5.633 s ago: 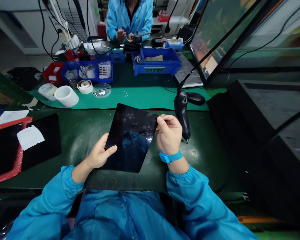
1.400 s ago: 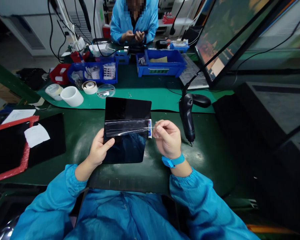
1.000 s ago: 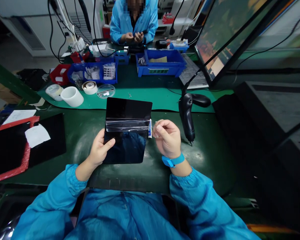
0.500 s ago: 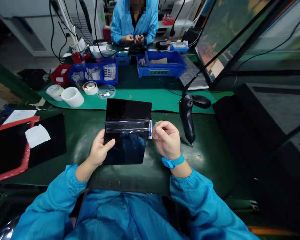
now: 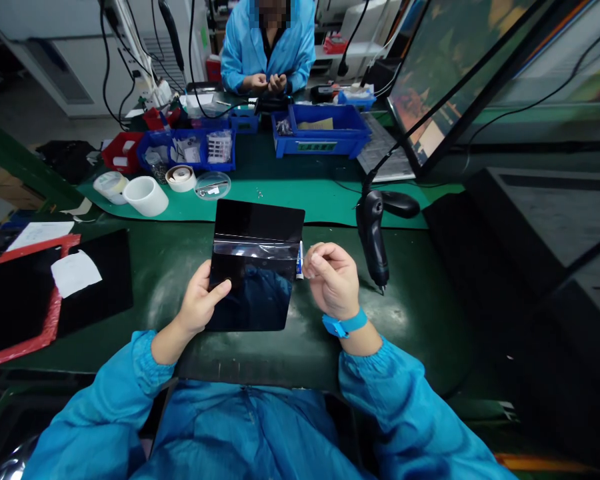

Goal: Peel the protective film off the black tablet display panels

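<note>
The left hand (image 5: 199, 301) has its grip closed on the left edge of a black tablet (image 5: 255, 287), at the near middle of the desk (image 5: 410, 327). To its right, the right hand (image 5: 331, 277) pinches clear film (image 5: 257, 249) folded across the tablet. An electric screwdriver (image 5: 373, 233) is farther right.

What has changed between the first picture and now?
The right hand has left the corner of the panel and sits beyond its right edge, fingertips pinched, apparently on the film, which now shows as a creased band across the middle. The panel turned squarer to the person. The left hand still holds its left edge; the driver stayed put.
</note>
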The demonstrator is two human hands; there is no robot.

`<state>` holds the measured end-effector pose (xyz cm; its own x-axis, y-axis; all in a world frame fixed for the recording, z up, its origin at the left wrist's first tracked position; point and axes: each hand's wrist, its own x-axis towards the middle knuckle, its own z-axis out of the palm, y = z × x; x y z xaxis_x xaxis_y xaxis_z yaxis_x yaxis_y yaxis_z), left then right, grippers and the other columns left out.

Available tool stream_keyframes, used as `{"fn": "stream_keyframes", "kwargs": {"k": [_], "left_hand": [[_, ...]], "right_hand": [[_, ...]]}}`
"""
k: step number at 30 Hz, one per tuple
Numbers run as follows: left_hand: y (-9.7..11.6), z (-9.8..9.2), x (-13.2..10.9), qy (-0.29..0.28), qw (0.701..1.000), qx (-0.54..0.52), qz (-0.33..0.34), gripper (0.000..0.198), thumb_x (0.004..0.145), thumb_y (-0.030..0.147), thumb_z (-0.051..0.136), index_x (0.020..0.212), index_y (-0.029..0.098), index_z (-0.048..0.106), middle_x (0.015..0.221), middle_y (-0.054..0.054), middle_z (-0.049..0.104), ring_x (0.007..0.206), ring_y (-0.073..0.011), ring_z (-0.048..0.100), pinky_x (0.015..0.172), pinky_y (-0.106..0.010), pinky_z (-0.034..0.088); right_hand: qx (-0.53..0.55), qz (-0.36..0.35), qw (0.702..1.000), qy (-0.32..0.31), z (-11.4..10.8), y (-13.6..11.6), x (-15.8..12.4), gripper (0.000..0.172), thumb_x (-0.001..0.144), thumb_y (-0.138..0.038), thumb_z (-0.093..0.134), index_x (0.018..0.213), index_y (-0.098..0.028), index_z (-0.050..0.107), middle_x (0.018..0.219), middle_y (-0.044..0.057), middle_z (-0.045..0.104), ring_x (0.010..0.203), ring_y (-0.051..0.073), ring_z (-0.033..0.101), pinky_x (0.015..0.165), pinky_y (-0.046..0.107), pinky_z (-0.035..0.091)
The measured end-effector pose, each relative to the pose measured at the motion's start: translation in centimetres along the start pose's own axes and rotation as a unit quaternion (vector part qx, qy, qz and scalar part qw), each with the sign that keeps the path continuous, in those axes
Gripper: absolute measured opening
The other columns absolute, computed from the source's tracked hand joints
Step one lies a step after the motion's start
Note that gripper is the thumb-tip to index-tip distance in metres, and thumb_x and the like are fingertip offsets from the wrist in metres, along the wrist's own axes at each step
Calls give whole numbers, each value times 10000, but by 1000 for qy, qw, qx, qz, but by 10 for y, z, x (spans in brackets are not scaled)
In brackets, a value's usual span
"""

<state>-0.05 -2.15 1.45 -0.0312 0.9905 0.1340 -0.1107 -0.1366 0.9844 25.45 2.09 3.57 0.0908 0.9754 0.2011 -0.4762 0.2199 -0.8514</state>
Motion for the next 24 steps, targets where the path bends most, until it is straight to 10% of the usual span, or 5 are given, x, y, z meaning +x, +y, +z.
{"fn": "stream_keyframes", "kwargs": {"k": [24], "left_hand": [[0,-1,-2,-21,1000,3,-16,419,851,390,860,1208,214,730,1121,-64,759,1035,-228,704,932,-324,582]], "right_hand": [[-22,11,1000,13,-2,2,1,314,794,-388,895,777,-214,634,620,-59,547,509,77,470,495,236,391]]}}
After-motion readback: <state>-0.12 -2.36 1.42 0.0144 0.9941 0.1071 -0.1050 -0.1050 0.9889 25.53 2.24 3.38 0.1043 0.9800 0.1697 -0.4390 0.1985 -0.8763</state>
